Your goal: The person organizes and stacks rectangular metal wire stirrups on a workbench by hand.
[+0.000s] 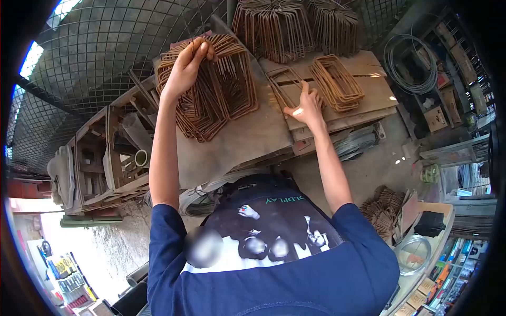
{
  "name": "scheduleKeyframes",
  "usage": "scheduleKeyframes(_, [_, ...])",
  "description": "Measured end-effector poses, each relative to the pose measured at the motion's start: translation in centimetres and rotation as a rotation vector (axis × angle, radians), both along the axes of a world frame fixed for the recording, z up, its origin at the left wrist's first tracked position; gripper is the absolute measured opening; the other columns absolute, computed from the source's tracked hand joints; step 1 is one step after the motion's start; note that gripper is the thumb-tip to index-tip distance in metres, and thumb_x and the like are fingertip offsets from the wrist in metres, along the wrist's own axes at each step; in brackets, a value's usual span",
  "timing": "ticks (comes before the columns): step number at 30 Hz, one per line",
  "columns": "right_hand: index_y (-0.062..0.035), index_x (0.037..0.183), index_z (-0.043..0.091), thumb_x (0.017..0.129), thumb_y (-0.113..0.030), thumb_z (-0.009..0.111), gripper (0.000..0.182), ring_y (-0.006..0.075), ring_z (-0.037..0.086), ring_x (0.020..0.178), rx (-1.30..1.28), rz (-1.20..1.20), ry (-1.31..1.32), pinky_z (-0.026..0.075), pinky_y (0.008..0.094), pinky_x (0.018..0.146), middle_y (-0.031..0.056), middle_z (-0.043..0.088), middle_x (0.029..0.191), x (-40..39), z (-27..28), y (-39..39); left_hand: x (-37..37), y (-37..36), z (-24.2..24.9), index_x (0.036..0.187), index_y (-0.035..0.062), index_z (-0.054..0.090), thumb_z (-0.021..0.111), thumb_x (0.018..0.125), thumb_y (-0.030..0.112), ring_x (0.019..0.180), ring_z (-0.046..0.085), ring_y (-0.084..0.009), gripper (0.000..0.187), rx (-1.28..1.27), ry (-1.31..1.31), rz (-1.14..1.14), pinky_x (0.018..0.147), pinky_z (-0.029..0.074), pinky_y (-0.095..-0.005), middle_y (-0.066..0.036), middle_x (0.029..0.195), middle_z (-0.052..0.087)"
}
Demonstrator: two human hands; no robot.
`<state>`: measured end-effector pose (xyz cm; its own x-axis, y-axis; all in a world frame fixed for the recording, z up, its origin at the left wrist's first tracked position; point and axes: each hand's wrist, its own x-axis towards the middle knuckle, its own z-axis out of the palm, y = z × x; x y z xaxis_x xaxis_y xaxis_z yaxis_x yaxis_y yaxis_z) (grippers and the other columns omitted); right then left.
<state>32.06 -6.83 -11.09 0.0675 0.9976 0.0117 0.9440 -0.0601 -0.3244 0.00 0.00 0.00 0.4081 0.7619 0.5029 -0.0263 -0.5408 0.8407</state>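
My left hand [192,60] is raised over a big stack of rusty rectangular rebar stirrups [237,79]. Its fingers are pinched together near thin dark wires by the mesh; what they hold, if anything, is too small to make out. On the wooden board, my right hand [308,108] spans the near end of a single rebar stirrup [276,87], thumb on one side and fingers on the other. Just right of that hand lies a neat pile of rebar stirrups [337,84]. The right fingertips are partly hidden.
More bundled stirrups [274,29] stand at the back against wire mesh [126,31]. A wire coil [411,63] hangs at right. Wooden shelving [108,152] runs along the left. Behind at right is a counter with a clear round container [414,255].
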Motion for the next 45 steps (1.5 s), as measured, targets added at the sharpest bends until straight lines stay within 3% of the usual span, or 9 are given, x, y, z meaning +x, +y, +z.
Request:
scheduleKeyframes(8, [-0.0033,0.138,0.031,0.064,-0.032,0.083,0.095,0.0436,0.049,0.116,0.210,-0.072,0.345,0.043,0.0482,0.094,0.0326,0.043,0.127,0.5,0.7,-0.6,0.1,0.4,0.4,0.088,0.0017,0.051,0.041,0.103,0.019,0.082,0.053,-0.0119,0.025,0.014,-0.010,-0.038,0.081,0.044,-0.0270,-0.001,0.081,0.051])
scheduleKeyframes(16, [-0.0002,0.145,0.018,0.070,-0.037,0.076,0.102,0.0439,0.042,0.127,-0.123,-0.019,0.532,0.036,0.0455,0.106,0.0355,0.038,0.137,2.1,1.9,0.7,0.1,0.7,0.5,0.089,0.0015,0.055,0.042,0.102,0.019,0.079,0.054,-0.0103,0.026,0.015,0.008,-0.034,0.079,0.045,-0.0265,0.000,0.078,0.054])
scheduleKeyframes(22, [0.0008,0.107,0.067,0.078,-0.033,0.069,0.045,0.0311,0.062,0.106,0.085,0.008,0.352,0.046,0.0390,0.093,0.0220,0.066,0.108,1.8,2.7,0.6,-0.1,0.5,0.1,0.091,0.0013,0.056,0.044,0.102,0.020,0.080,0.055,-0.0103,0.026,0.005,-0.047,-0.024,0.080,0.046,-0.0265,0.000,0.079,0.055])
scheduleKeyframes(25, [-0.0018,0.105,0.068,0.092,-0.024,0.056,0.029,0.0233,0.064,0.101,-0.049,-0.021,0.586,0.048,0.0322,0.087,0.0148,0.069,0.101,3.6,4.0,1.1,-0.2,0.6,0.2,0.092,0.0010,0.057,0.044,0.102,0.021,0.080,0.056,-0.0102,0.026,0.039,0.011,-0.008,0.080,0.047,-0.0266,0.000,0.079,0.056])
scheduleKeyframes(29, [-0.0058,0.113,0.062,0.099,-0.033,0.046,0.034,0.0238,0.056,0.113,0.001,-0.009,1.107,0.044,0.0408,0.096,0.0117,0.062,0.116,4.9,6.6,1.1,0.0,0.7,0.3,0.093,0.0006,0.057,0.044,0.102,0.021,0.080,0.056,-0.0104,0.026,0.030,-0.006,-0.014,0.080,0.047,-0.0270,0.000,0.078,0.056])
scheduleKeyframes(33, [-0.0057,0.111,0.063,0.098,-0.033,0.048,0.034,0.0252,0.054,0.117,-0.013,0.080,0.972,0.042,0.0413,0.098,0.0117,0.062,0.116,3.3,8.6,-0.8,0.1,0.6,0.2,0.093,0.0003,0.057,0.044,0.102,0.021,0.080,0.056,-0.0106,0.026,0.021,-0.031,-0.025,0.080,0.047,-0.0271,0.000,0.078,0.056])
scheduleKeyframes(36, [-0.0031,0.111,0.063,0.091,-0.033,0.060,0.036,0.0280,0.047,0.124,-0.114,0.262,0.460,0.038,0.0453,0.102,0.0161,0.059,0.121,0.8,8.7,-2.7,0.0,0.8,0.1,0.094,-0.0001,0.057,0.044,0.102,0.020,0.080,0.056,-0.0107,0.025,0.038,-0.024,-0.030,0.080,0.047,-0.0273,-0.001,0.078,0.056])
scheduleKeyframes(41, [0.0006,0.133,0.040,0.074,-0.037,0.076,0.079,0.0533,0.036,0.124,-0.092,0.224,0.117,0.031,0.0531,0.106,0.0413,0.027,0.135,-1.7,0.9,-5.0,0.0,0.7,0.1,0.097,-0.0008,0.058,0.044,0.102,0.020,0.080,0.057,-0.0106,0.026,0.035,-0.026,-0.015,0.080,0.047,-0.0272,-0.001,0.078,0.057])
scheduleKeyframes(45, [0.0049,0.138,0.027,0.072,-0.035,0.078,0.093,0.0501,0.041,0.121,0.036,0.153,0.063,0.039,0.0480,0.102,0.0377,0.038,0.128,-2.6,0.4,-5.7,-0.1,0.8,0.0,0.098,-0.0009,0.059,0.045,0.102,0.021,0.080,0.057,-0.0102,0.026,0.036,-0.028,-0.011,0.080,0.047,-0.0267,-0.001,0.078,0.057])
